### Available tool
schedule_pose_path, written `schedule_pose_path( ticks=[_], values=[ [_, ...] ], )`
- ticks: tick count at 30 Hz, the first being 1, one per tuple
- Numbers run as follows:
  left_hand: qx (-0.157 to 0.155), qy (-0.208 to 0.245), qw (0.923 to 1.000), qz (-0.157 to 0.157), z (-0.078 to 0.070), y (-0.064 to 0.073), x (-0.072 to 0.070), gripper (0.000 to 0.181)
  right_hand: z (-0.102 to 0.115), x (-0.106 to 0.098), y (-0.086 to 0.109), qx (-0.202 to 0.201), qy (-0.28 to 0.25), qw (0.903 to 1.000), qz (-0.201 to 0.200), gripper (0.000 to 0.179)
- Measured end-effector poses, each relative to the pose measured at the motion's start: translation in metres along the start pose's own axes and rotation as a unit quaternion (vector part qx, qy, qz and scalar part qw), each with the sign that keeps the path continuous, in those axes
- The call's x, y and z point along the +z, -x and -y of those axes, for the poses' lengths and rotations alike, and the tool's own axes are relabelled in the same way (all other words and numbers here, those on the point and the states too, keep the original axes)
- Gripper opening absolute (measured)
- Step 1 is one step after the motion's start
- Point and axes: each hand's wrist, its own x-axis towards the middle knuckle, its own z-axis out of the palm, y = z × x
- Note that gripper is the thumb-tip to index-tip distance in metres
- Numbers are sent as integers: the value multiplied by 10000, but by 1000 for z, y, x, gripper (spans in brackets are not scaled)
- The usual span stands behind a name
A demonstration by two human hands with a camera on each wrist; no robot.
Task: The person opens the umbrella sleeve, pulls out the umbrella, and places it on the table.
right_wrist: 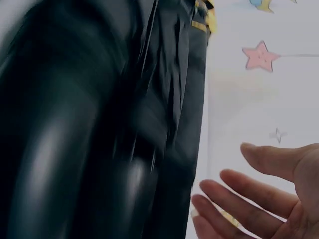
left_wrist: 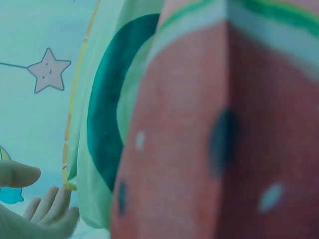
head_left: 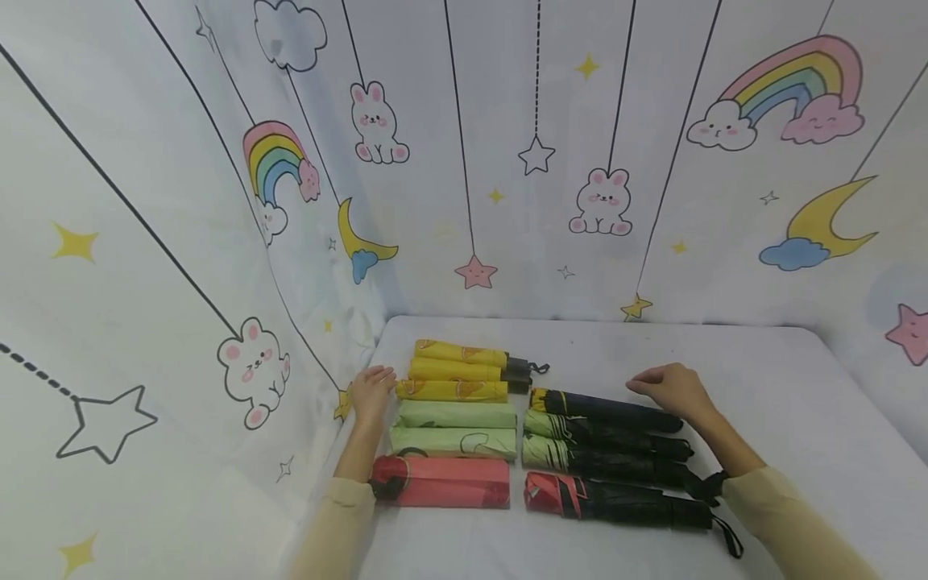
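My left hand (head_left: 372,395) is at the left ends of the yellow folded umbrellas (head_left: 460,368), fingers extended, holding nothing. In the left wrist view its fingers (left_wrist: 52,206) come close to the green avocado-print sleeve (left_wrist: 89,149), beside the red watermelon-print sleeve (left_wrist: 179,149). My right hand (head_left: 674,391) hovers by the handle end of the yellow-tipped black umbrella (head_left: 609,409), fingers loosely bent and thumb apart in the right wrist view, with nothing between them. Below that umbrella lie green-and-black umbrellas (head_left: 609,459) and a red-and-black umbrella (head_left: 623,503).
Light green sleeves (head_left: 453,441) and a red sleeve (head_left: 460,482) line the left column under the yellow umbrellas. A black wrist strap (head_left: 728,536) trails from the lowest umbrella. The white table (head_left: 768,387) meets a cartoon-printed curtain (head_left: 435,201) behind and on the left.
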Motion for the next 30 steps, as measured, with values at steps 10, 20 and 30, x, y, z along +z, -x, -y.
schedule_pose_path(
  ticks=[10, 20, 30],
  values=[
    [154, -466, 9987, 156, 0, 2, 13, 44, 34, 34, -30, -332, -242, 9991, -78, 32],
    [277, -919, 9951, 219, 4, 2, 30, 45, 53, 57, -46, -263, -518, 9983, 81, 32],
    [244, -890, 9955, 205, 0, -1, 30, 49, 62, 77, -62, -314, -667, 9971, 198, 33]
  ],
)
